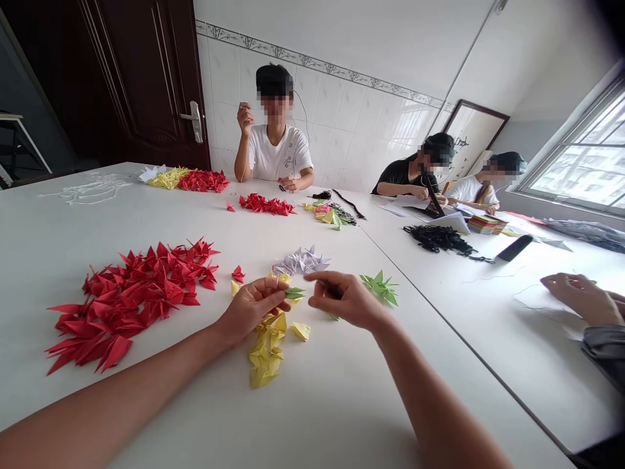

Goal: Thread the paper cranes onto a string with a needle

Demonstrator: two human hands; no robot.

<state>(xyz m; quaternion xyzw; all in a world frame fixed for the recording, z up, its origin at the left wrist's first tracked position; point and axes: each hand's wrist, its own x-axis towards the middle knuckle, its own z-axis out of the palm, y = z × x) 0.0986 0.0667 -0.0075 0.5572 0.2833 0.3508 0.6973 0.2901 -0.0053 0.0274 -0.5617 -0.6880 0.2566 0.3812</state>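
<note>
My left hand (258,303) pinches a small green paper crane (294,293) between thumb and fingers. Just to the right of it, my right hand (344,296) is closed, its fingertips near the crane's point; what it holds, if anything, is hidden. Beneath and in front of my left hand lie yellow paper cranes (266,358), with a single yellow folded piece (300,331) beside them. Beyond my hands is a cluster of pale lilac paper cranes (301,262). Several green paper cranes (381,288) rest to the right of my right hand.
A wide heap of red paper cranes (141,293) spreads over the white table (195,417) at left. Across from me, a person (278,143) holds a thread up. Black cords (434,240) lie right of the table seam. Another person's hands (581,296) are at far right.
</note>
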